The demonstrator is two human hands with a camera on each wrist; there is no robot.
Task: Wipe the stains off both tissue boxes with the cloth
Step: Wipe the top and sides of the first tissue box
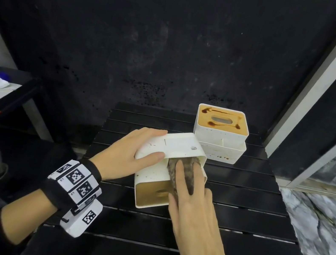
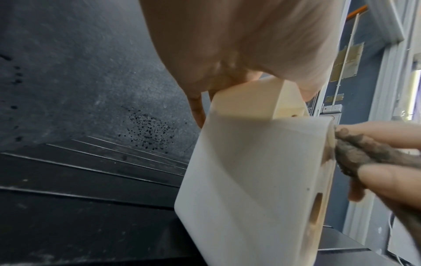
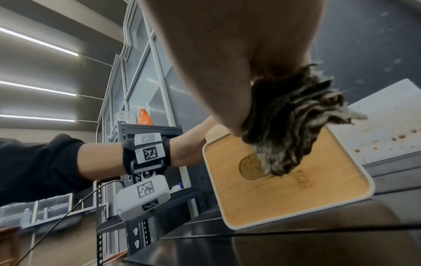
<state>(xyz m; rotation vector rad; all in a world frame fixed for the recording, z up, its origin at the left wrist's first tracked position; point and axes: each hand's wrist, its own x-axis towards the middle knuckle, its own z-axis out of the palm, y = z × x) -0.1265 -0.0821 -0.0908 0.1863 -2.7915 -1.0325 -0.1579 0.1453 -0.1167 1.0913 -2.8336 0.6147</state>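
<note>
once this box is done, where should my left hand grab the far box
Probably the white upper walls of the far box, from its left. It stands upright, stained wooden lid up, so a side grip leaves the lid free to wipe; a low tray juts out in front.

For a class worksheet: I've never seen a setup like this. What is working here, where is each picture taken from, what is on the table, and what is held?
No machine: a person works bare-handed, wearing cameras. One picture looks down from the head; the other two look along each hand from wrist cameras, like the marked band on the left wrist. On the black slatted table are two white tissue boxes with wooden tops. The left hand grips the near box, tipped up; the right hand holds a dark cloth against its wooden top. The far box stands upright behind, its top stained brown.
</note>
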